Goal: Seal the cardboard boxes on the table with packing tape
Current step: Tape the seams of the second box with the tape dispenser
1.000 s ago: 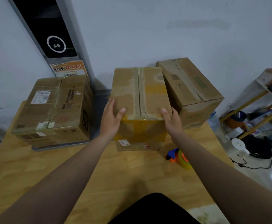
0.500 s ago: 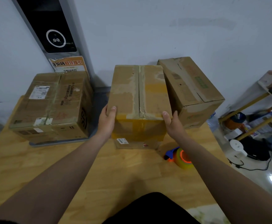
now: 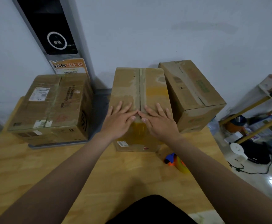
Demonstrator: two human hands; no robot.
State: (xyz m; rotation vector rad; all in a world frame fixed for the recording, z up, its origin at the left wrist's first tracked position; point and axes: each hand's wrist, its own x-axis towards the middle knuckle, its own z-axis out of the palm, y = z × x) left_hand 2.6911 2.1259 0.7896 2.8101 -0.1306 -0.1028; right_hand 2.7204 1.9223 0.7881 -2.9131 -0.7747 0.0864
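Three cardboard boxes stand on the wooden table (image 3: 35, 172). The middle box (image 3: 132, 88) has a taped centre seam and yellow tape on its near face. My left hand (image 3: 120, 118) and my right hand (image 3: 157, 120) lie flat on its top at the near edge, fingers straight and spread, thumbs almost meeting at the seam. A larger taped box (image 3: 54, 107) sits to the left, a tilted box (image 3: 191, 94) to the right. A tape dispenser (image 3: 177, 162) with a yellow roll lies on the table under my right forearm, partly hidden.
A grey wall runs behind the boxes, with a black panel (image 3: 51, 25) and an orange notice at the left. Off the table's right edge stand a shelf frame (image 3: 253, 110), a white appliance (image 3: 237, 149) and cables on the floor.
Both hands have left the sides of the middle box and moved onto its top, now pressing flat beside the centre seam. The box stays in place.
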